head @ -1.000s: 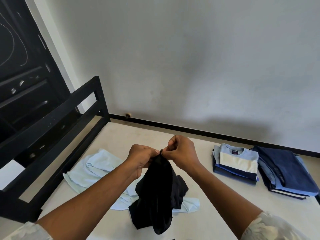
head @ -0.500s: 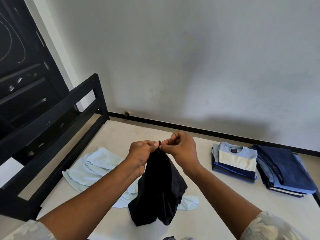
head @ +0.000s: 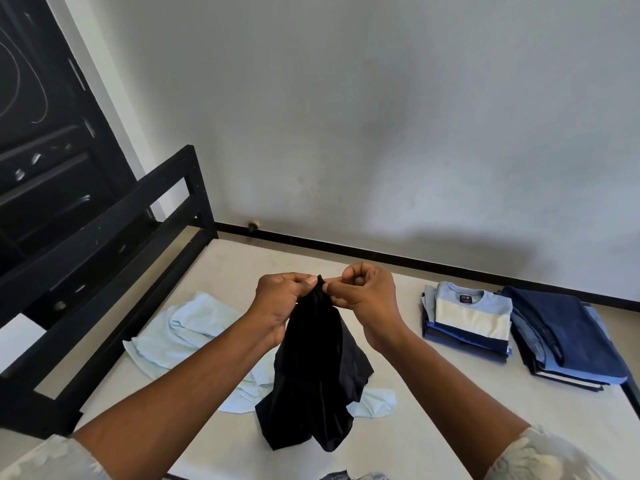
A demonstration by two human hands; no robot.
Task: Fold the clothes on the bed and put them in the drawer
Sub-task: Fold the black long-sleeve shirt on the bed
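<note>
Fingers (head: 309,280) of left hand (head: 278,301) and right hand (head: 369,301) pinch the black garment (head: 311,375) hanging beneath them; folding unstarted, spreading it apart judged next.

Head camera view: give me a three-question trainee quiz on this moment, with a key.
1. True or false: the left hand and the right hand both pinch the top of the black garment.
2. Which lies unfolded on the mattress, partly hidden by that garment? A. a light blue garment B. a red towel C. a pillow
3. Fill in: the pile topped by the striped shirt sits on the person's ___ side of the navy pile.
Key: 1 true; 2 A; 3 left.
</note>
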